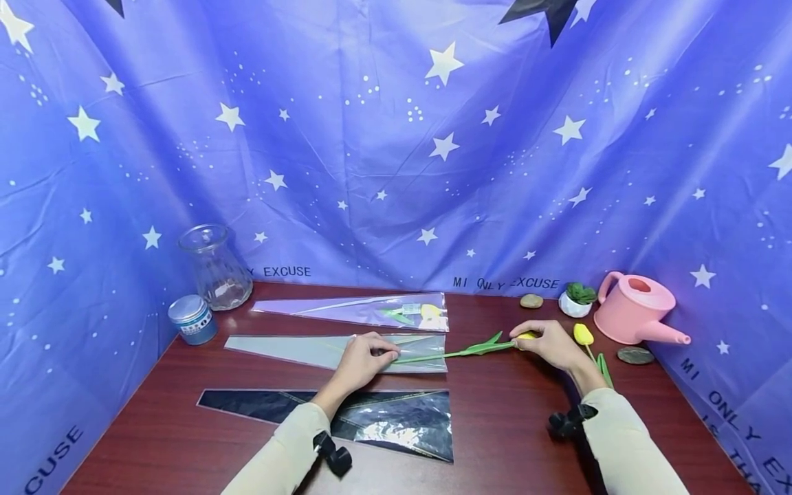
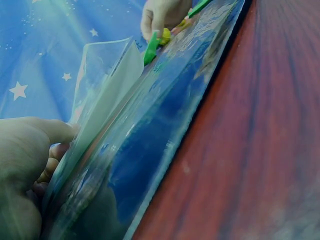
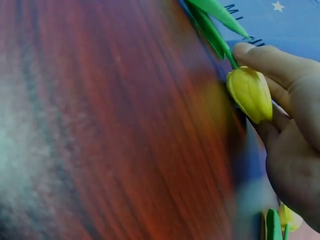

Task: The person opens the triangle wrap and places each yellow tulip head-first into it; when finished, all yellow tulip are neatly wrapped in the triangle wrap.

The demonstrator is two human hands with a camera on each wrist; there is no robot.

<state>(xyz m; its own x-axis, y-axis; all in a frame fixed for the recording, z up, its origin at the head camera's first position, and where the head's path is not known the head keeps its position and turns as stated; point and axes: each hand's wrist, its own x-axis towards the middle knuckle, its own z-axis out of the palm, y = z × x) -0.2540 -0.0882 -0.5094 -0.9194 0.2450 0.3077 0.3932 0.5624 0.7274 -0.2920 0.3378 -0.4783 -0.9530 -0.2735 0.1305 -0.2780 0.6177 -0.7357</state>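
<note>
My right hand (image 1: 547,344) pinches a yellow artificial tulip (image 3: 250,95) just by its flower head, thumb and fingers around the top of the stem. The green stem (image 1: 454,354) stretches left over the wide end of a pale grey flower sleeve (image 1: 278,347), reaching my left hand (image 1: 365,361). Thumb and fingers of that left hand grip the sleeve, whose clear edge (image 2: 102,55) stands raised in the left wrist view. Below lies a black sleeve (image 1: 396,419), partly under the left forearm. Above, a lilac sleeve (image 1: 346,311) holds another yellow tulip (image 1: 430,311).
At the back left stand a glass vase (image 1: 223,275) and a blue jar (image 1: 193,320). A pink watering can (image 1: 634,309), a small potted succulent (image 1: 578,299), two stones (image 1: 531,301) and a loose yellow tulip (image 1: 583,335) are at the right. Starry blue cloth surrounds the table.
</note>
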